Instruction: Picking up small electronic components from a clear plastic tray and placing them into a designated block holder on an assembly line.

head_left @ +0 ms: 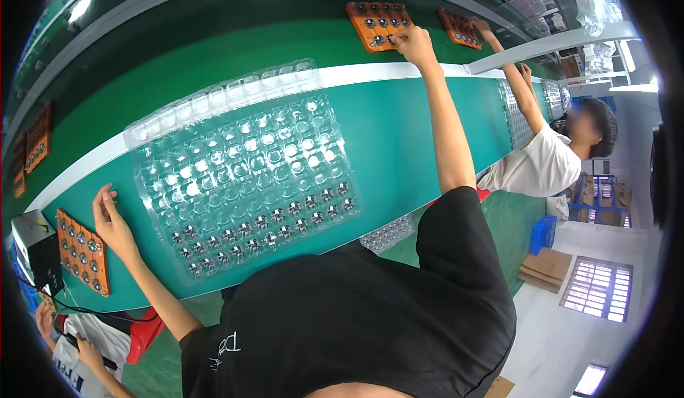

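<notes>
At the far side of the table, my right hand reaches onto an orange board with rows of round, shiny metal parts. Its fingers are pinched together over the board's near right corner; what they hold, if anything, is hidden. My left hand hovers at the table's left, fingers loosely curled and apart, with nothing visible in it. Beside it lies another orange board filled with similar round parts. Between my hands rests a clear plastic blister tray; small metal parts fill its nearest rows, while the farther pockets look bare.
A dark green belt runs beyond the table's white edge strip, carrying more orange boards at left. At right, a co-worker reaches toward another board. A black-and-white box and a second person are at lower left.
</notes>
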{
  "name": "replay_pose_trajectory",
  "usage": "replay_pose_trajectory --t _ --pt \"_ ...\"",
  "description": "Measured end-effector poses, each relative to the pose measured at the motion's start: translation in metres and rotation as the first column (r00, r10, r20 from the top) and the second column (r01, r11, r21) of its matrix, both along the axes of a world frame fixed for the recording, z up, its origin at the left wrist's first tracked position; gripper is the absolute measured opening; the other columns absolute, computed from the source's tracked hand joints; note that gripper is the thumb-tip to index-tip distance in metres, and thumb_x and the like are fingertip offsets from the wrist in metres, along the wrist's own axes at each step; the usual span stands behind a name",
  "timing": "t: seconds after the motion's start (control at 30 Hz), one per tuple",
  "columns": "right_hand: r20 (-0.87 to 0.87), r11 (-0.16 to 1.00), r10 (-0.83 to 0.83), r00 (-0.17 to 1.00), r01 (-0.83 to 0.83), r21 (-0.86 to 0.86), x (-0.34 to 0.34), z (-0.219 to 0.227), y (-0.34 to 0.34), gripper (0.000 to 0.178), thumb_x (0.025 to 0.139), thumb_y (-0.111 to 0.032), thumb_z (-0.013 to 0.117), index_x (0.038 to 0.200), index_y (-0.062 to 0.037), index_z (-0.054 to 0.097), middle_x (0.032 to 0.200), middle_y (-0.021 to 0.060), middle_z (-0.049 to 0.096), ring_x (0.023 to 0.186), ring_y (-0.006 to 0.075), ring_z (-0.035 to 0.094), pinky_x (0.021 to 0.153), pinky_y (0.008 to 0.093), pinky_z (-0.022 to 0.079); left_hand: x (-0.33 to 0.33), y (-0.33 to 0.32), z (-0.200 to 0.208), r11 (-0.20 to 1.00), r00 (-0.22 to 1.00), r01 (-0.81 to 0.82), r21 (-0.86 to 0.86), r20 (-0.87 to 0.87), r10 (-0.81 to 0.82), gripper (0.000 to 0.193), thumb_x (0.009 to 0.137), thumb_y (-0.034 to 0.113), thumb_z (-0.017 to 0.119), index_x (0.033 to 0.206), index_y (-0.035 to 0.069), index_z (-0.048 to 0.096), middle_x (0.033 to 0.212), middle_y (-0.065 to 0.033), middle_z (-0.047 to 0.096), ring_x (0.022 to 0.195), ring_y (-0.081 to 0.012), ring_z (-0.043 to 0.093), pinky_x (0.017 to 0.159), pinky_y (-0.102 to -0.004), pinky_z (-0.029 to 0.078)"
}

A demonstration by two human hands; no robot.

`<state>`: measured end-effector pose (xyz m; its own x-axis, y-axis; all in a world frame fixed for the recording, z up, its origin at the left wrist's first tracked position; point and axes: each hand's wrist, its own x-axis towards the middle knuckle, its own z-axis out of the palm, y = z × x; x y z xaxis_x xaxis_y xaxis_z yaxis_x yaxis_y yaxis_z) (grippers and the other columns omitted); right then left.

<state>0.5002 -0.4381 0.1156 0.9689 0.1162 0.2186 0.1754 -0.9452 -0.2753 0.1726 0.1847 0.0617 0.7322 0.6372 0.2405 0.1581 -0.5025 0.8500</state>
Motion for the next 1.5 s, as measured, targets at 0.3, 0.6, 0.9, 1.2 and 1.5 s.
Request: replay_pose_trajectory --t 0.3,0.6,0.9,1.2,1.5 --pt "0.077 0.999 -0.032 0.997 0.034 -0.02 -0.001 -0.015 0.013 0.014 0.084 -0.017 0.07 0.088 -0.0054 0.078 0.079 0.0167 0.073 0.077 0.0313 0.073 0.074 0.039 0.056 -0.008 0.009 -0.002 0.999 0.997 -0.037 0.004 0.061 0.037 0.03 0.106 0.025 0.055 0.119 0.002 0.07 0.105 -0.0052 0.07 0.09 -0.0096 0.059 0.076 -0.0241 0.046" --pt "0.339 0.879 -0.1 0.936 -0.076 0.471 -0.05 0.009 0.06 0.021 0.097 -0.024 0.068 0.103 -0.0049 0.074 0.077 -0.0001 0.066 0.069 0.0087 0.058 0.063 0.0253 0.046 -0.049 -0.03 0.078 0.914 0.872 0.405 -0.003 -0.299 -0.387 0.012 0.093 0.011 0.07 0.098 -0.001 0.068 0.095 -0.006 0.066 0.091 -0.0139 0.061 0.079 -0.0266 0.046" --pt "-0.142 0.451 0.866 0.479 -0.627 0.636 -0.269 0.045 0.303 0.023 0.089 -0.021 0.073 0.106 -0.0065 0.071 0.087 0.0094 0.063 0.081 0.0271 0.066 0.07 0.0377 0.054 -0.059 -0.078 0.106 0.825 0.72 0.561 -0.07 -0.452 -0.527 0.036 0.075 0.005 0.082 0.108 0.005 0.068 0.093 -0.006 0.051 0.087 -0.0185 0.054 0.074 -0.031 0.046" --pt "0.042 0.469 0.817 0.575 -0.705 0.531 -0.307 0.007 0.348 0.009 0.086 -0.01 0.067 0.084 -0.0009 0.066 0.083 0.0106 0.059 0.078 0.0278 0.066 0.067 0.0415 0.054 -0.053 -0.083 0.105 0.729 0.687 0.67 0.139 -0.487 -0.539 0.018 0.078 0.004 0.078 0.094 0.001 0.07 0.088 -0.0109 0.055 0.083 -0.0277 0.058 0.077 -0.0393 0.047" --pt "0.118 0.67 0.282 0.952 -0.283 0.686 -0.218 0.031 0.206 0.01 0.091 -0.007 0.071 0.098 0.0008 0.073 0.09 0.009 0.075 0.08 0.0136 0.071 0.071 0.0272 0.056 0.012 -0.084 0.158 0.627 0.643 0.763 0.158 -0.286 -0.71 0.006 0.087 0.001 0.069 0.09 -0.002 0.064 0.082 -0.01 0.064 0.074 -0.0203 0.058 0.066 -0.0314 0.045"
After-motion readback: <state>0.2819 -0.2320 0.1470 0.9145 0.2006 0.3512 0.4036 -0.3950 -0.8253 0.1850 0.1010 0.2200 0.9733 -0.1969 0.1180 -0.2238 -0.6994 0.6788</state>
